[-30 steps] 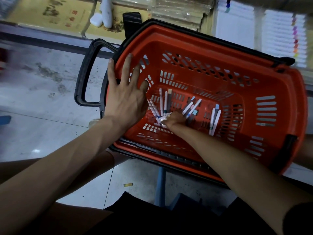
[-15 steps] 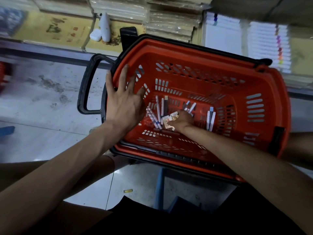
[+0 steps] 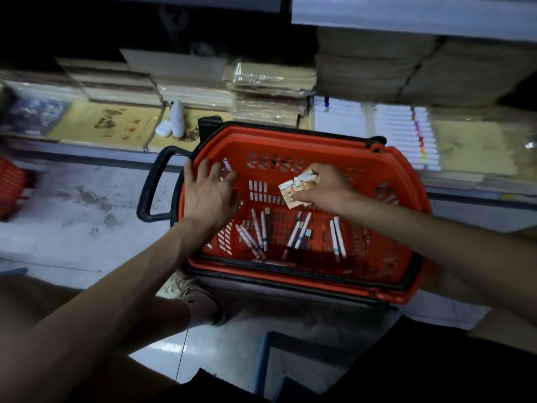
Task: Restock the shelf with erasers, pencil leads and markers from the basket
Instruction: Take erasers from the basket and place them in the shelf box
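Boxes [image 3: 298, 186]: a handful of small printed cartons, whether erasers or lead packs cannot be told, held above the middle of the basket, centre of the frame. Right hand [image 3: 327, 187]: fingers and thumb curled round the boxes, gripping several at once. Basket [image 3: 334, 149]: red plastic, slotted walls, black rim, standing on the floor just before the shelf. Pens [image 3: 257, 237]: slim white markers or lead tubes lying loose on the basket bottom in three clusters, left, centre and right, below the held boxes. Left hand [image 3: 209, 193]: fingers spread wide, resting on the basket's left rim and inner wall, holding nothing. Handle [image 3: 151, 184]: black loop at the basket's left end. Shoe [image 3: 200, 303]: pale, beside the basket's lower left corner. Shelf [image 3: 87, 148]: across the upper frame, stacked with wrapped paper packs [image 3: 267, 91]; white packs with coloured tabs [image 3: 404, 132] at upper right.
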